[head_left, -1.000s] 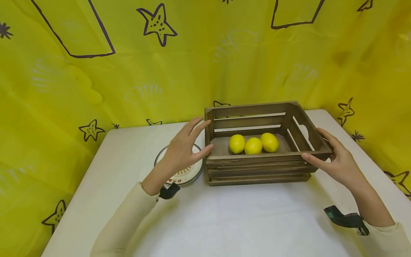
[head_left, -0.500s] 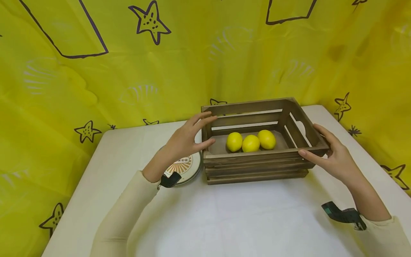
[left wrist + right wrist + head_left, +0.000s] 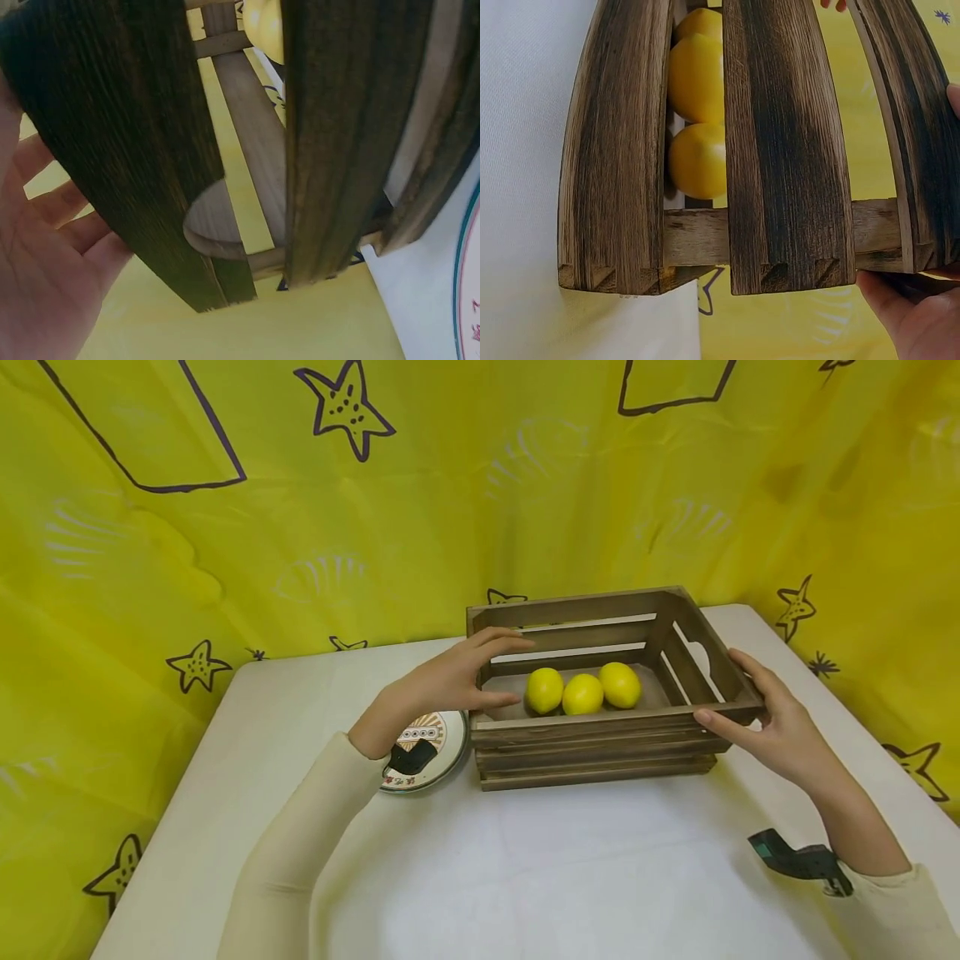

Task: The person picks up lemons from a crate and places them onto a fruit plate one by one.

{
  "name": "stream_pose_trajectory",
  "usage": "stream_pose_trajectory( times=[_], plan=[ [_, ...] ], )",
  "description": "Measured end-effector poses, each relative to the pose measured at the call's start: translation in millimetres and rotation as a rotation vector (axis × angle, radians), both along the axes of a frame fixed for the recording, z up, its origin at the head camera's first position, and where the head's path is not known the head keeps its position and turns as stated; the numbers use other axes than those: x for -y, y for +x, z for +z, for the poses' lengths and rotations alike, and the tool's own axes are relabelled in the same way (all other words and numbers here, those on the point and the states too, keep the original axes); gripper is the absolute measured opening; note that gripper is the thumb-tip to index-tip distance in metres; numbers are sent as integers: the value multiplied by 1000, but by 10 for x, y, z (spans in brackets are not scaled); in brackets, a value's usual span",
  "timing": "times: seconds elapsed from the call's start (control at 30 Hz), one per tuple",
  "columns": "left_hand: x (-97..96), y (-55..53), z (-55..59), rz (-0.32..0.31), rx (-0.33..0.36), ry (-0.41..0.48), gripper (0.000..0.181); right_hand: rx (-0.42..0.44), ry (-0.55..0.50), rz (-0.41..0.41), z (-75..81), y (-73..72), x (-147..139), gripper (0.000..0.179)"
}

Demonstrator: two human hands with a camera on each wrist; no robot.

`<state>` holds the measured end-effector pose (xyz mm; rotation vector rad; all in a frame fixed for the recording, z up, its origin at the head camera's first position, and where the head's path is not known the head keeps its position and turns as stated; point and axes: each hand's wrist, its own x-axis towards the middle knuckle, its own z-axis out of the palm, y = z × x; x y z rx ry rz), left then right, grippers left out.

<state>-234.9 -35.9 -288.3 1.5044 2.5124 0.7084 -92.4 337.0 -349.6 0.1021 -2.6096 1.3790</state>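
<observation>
Far left, the yellow backdrop (image 3: 420,527) bears dark-outlined stars and pale shell shapes, and hangs behind the white tabletop (image 3: 562,877). Next along we see a round plate (image 3: 452,745) just beside the crate, partly hidden by the left arm and its black wrist mount (image 3: 411,757). It carries a sunburst, a central band of characters and small red characters near the rim; we find the lettering too small to read.

Above and right of it, the left hand (image 3: 453,678) reaches over the crate's left end, fingers extended, thumb apart, gripping nothing; we cannot tell whether it touches the wood. The brown slatted crate (image 3: 592,731) stands on the tabletop, right of centre, with three yellow lemons (image 3: 582,694) close together on its floor. At its right end, the right hand (image 3: 780,727) grips the near corner, thumb on the front rail.

From the left wrist we get the rounded cut-out in the crate's left end, which the hand covers in the head view, plus a slice of the plate's green-lined rim. From the right wrist we see dark, streaky grain close up and lemons through a gap between slats.
</observation>
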Motion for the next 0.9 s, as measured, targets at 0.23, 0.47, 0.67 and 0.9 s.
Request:
stream_pose_trajectory(
  times=[0.23, 0.47, 0.67, 0.9],
  plan=[
    [-125, -109, 35, -32, 2, -36, 69, 14, 7, -30, 37, 16, -6, 89],
    [-144, -259, 59, -44, 48, -92, 69, 17, -5, -30, 55, 12, 27, 89],
    [-257, -311, 36, -72, 66, -130, 69, 12, -11, -26, 50, -1, 34, 89],
    [-468, -397, -8, -118, 58, -218, 67, 11, -10, -33, 56, 16, 20, 89]
  ],
)
